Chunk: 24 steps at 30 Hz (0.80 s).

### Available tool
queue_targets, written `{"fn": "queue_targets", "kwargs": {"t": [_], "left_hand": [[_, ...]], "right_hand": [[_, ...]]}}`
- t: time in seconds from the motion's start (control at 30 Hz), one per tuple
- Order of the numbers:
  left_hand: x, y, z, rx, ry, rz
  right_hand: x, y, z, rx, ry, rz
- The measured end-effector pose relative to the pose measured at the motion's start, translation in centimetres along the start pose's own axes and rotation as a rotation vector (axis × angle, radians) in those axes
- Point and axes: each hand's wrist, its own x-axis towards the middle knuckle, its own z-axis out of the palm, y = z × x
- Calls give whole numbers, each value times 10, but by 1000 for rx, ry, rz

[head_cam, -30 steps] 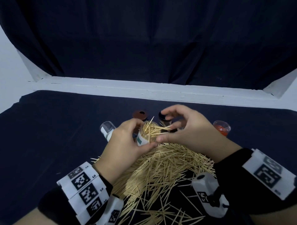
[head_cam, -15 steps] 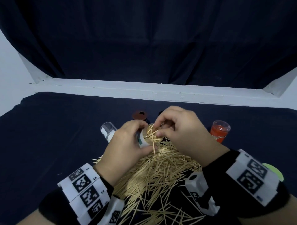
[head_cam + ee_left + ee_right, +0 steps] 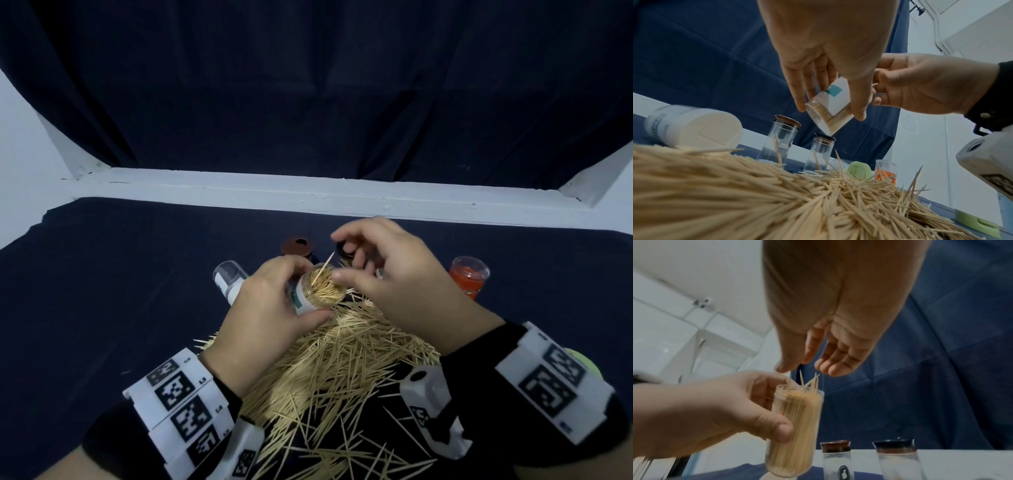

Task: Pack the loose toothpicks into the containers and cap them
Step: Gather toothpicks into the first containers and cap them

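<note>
A: Watching from the side here: dark cloth tabletop (image 3: 113, 291), big toothpick pile (image 3: 342, 370) in the middle, a few other jars behind it.

B: And the jar being filled?

A: Left hand (image 3: 263, 318) has its fingers wrapped round the clear container (image 3: 795, 404), held above the pile, long axis near upright, mouth up, nearly full. Right hand (image 3: 387, 274) hovers right over the mouth, fingers loosely curled, gripping nothing I can see. A few stray toothpicks (image 3: 809, 382) poke out just under them, so that hand's closest.
</note>
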Motion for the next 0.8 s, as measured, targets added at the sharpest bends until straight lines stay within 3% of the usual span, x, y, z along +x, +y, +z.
{"fn": "queue_targets", "kwargs": {"t": [0.07, 0.23, 0.4, 0.47, 0.63, 0.8], "left_hand": [[0, 1, 0, -17, -2, 7], [-2, 7, 0, -24, 5, 72], [-1, 5, -1, 4, 45, 97], [-1, 6, -1, 8, 57, 109], [-2, 5, -1, -4, 81, 125], [-2, 4, -2, -14, 112, 146]], "right_hand": [[3, 2, 2, 0, 88, -11], [3, -3, 13, -27, -15, -127], [2, -5, 6, 170, 170, -63], [3, -4, 6, 117, 124, -68], [-2, -1, 19, -41, -1, -241], [-2, -2, 10, 77, 41, -172]]}}
